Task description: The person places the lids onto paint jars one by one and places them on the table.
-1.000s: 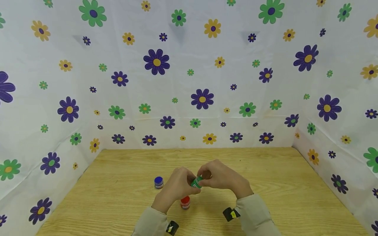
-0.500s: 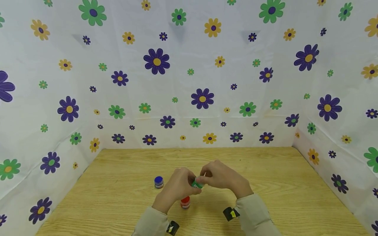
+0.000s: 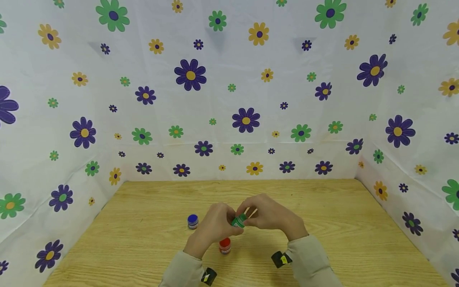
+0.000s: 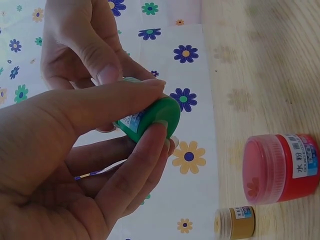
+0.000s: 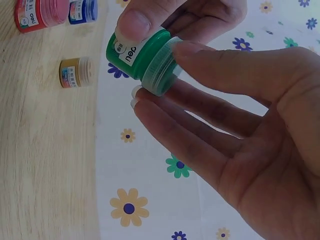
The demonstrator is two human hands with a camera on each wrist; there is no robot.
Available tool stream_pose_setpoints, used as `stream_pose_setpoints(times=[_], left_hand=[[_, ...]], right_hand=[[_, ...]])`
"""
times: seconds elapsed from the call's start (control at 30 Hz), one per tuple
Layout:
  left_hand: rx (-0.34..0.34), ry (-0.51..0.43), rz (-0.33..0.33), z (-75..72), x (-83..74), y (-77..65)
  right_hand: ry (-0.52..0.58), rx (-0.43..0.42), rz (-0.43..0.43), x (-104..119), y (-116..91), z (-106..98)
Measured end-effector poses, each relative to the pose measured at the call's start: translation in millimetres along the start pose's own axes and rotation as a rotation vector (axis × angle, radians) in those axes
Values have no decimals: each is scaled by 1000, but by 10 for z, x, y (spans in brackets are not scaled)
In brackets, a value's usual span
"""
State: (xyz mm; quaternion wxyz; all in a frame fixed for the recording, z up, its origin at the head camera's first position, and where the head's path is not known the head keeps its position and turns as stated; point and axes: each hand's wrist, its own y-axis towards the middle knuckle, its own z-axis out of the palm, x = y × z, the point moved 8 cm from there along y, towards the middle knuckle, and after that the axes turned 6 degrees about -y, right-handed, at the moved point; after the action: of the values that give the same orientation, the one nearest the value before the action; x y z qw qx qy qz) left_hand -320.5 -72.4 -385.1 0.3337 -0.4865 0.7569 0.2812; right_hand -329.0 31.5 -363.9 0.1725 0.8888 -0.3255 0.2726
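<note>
A small green paint jar [image 3: 238, 220] with a translucent screw lid [image 5: 161, 67] is held tilted above the table between both hands. The left hand [image 3: 217, 225] grips its green body, thumb on one side and fingers on the other, as the left wrist view shows. At the lid end, the right hand [image 3: 270, 213] has its thumb against the rim and its fingers stretched along the opposite side. In the right wrist view the lid is still on the jar. Just under the left hand stands a red paint jar [image 3: 225, 246].
A blue paint jar [image 3: 193, 221] stands on the wooden table [image 3: 143, 247], left of the hands. Both wrist views also show a smaller ochre paint jar [image 5: 76, 73]. A white flower-printed cloth [image 3: 215, 95] encloses the table's back and sides.
The right hand's fingers and thumb have shifted about the lid, uncovering more of the green jar. The left hand keeps its grip in nearly the same place. Red and blue jars have not moved.
</note>
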Motion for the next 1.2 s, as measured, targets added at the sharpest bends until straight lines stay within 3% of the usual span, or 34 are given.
stream_pose_setpoints(times=[0.6, 0.97, 1.2], left_hand=[[9, -3, -2, 12, 4, 8], [0, 12, -3, -29, 9, -2], [-3, -5, -4, -33, 10, -7]], right_hand=[[-99, 1, 24, -16, 16, 17], [-49, -65, 36, -2, 19, -43], [-9, -45, -18, 58, 1, -44]])
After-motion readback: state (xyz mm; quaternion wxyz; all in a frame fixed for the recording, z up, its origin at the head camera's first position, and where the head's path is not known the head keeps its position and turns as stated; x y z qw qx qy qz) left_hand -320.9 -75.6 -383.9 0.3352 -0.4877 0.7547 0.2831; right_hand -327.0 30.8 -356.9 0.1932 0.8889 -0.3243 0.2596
